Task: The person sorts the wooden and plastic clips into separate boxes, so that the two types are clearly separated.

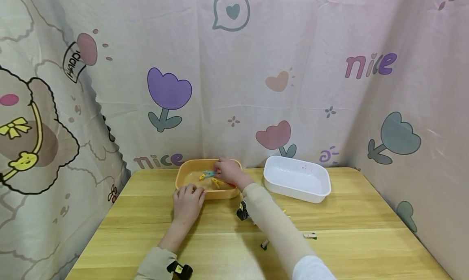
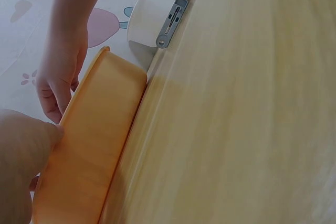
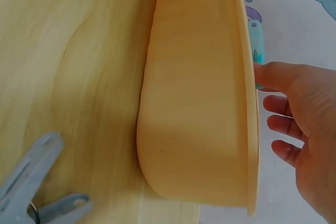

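Observation:
An orange plastic basket stands at the back of the table with several small clothespins inside, among them a yellow clothespin. At its near left rim my left hand grips the wall, thumb outside and fingers over the edge. My right hand reaches in over the far right part of the basket. In the right wrist view, its thumb and forefinger pinch a teal clothespin just past the rim, the other fingers loosely bent. The basket wall hides its contents in the left wrist view.
A white basket stands to the right of the orange one. Loose clothespins lie on the wooden table, including a pale one and a grey one. A printed curtain hangs behind.

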`<state>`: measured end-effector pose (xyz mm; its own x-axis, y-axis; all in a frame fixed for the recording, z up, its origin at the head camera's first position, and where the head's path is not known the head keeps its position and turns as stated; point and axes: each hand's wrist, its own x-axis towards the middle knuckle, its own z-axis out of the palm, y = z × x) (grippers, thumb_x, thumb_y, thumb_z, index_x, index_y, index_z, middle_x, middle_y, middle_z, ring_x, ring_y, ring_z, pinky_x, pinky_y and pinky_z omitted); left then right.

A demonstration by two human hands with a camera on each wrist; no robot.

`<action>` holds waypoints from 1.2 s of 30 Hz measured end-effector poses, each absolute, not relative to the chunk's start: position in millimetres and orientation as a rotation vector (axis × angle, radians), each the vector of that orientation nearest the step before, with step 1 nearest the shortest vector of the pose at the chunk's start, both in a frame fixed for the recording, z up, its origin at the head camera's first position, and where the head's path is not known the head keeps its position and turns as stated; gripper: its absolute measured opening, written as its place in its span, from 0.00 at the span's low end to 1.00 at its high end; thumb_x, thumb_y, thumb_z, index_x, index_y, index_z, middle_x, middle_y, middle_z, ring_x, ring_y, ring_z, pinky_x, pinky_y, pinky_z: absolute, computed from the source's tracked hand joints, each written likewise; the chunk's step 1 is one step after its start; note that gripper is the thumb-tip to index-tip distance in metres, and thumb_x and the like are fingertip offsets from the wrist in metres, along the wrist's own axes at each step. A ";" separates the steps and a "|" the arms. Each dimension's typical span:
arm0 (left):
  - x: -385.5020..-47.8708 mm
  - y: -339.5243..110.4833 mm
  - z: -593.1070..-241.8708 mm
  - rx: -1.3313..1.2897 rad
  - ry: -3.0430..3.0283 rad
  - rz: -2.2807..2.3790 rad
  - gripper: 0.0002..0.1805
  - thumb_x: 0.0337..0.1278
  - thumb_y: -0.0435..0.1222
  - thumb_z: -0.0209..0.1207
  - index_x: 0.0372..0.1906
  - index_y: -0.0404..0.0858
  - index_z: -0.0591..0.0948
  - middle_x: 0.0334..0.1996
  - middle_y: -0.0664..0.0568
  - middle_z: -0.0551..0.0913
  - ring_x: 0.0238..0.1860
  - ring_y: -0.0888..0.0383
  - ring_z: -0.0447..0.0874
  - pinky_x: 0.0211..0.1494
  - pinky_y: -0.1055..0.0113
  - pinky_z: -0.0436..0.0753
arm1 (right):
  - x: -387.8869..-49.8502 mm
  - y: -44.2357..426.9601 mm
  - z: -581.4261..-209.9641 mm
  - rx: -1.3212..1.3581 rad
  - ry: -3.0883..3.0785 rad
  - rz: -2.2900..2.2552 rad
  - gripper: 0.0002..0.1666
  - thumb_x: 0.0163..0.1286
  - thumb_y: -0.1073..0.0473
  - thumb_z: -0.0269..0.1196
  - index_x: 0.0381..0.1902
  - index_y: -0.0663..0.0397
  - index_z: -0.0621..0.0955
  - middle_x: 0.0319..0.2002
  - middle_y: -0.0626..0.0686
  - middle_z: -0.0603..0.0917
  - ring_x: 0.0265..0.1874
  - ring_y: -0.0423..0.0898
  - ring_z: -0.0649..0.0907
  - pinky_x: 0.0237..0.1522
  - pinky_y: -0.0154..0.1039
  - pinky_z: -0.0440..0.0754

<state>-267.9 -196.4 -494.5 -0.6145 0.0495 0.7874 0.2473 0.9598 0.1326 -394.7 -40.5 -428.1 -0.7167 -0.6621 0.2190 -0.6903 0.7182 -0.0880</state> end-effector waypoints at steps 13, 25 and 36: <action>-267.3 -195.7 -493.9 -0.200 -2.248 -0.282 0.08 0.52 0.43 0.69 0.33 0.44 0.86 0.32 0.47 0.80 0.37 0.44 0.77 0.47 0.41 0.73 | -394.1 -49.6 -433.0 1.004 -2.793 0.298 0.25 0.66 0.44 0.65 0.57 0.47 0.79 0.54 0.50 0.81 0.53 0.50 0.79 0.56 0.46 0.78; -268.9 -196.9 -495.5 -0.197 -2.247 -0.282 0.08 0.51 0.42 0.70 0.34 0.44 0.86 0.32 0.47 0.80 0.37 0.44 0.77 0.47 0.41 0.73 | -390.3 -43.2 -425.4 1.018 -2.787 0.298 0.23 0.66 0.43 0.64 0.54 0.47 0.80 0.52 0.50 0.81 0.49 0.48 0.79 0.55 0.43 0.78; -268.0 -196.1 -494.5 -0.203 -2.251 -0.294 0.08 0.51 0.41 0.70 0.34 0.42 0.86 0.33 0.47 0.80 0.37 0.45 0.76 0.47 0.42 0.72 | -387.8 -25.5 -424.7 1.074 -2.624 0.328 0.19 0.66 0.45 0.65 0.49 0.50 0.82 0.44 0.51 0.82 0.44 0.49 0.81 0.50 0.43 0.79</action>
